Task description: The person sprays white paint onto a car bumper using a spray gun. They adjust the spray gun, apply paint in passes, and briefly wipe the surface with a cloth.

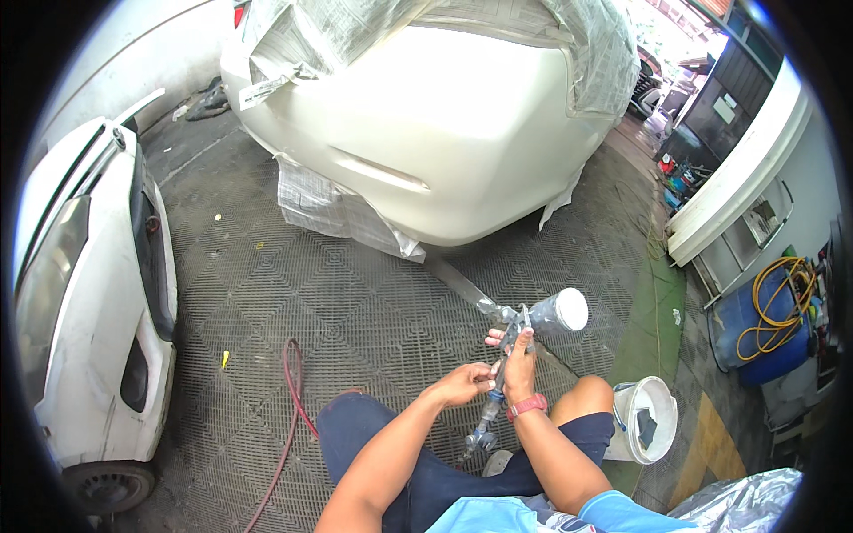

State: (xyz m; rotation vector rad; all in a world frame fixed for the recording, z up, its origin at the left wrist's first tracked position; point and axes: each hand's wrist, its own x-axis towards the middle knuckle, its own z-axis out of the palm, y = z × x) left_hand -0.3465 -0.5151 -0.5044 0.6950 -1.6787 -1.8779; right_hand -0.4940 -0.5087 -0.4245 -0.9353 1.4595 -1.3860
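My right hand [518, 366], with a red-pink watch on its wrist, is wrapped round the handle of a metal spray gun [513, 336]. The gun's cup [569, 309], grey with a white lid, tilts off to the right. My left hand [466, 384] is closed, its fingertips pinching at the gun's handle; the exact part they touch is hidden. Below the handle hangs an air fitting [487, 417] with a blue ring. Ahead stands a white car bumper [426, 133], glossy, with plastic and paper masking [329, 209] round it.
Left is a detached white car bumper [107, 355]. A red hose [290, 391] loops over the grated floor mat [240, 311]. By my right knee stands a white bucket [659, 426]. Further right are a blue drum [755, 324], a coiled yellow hose [782, 302] and a white panel [746, 169].
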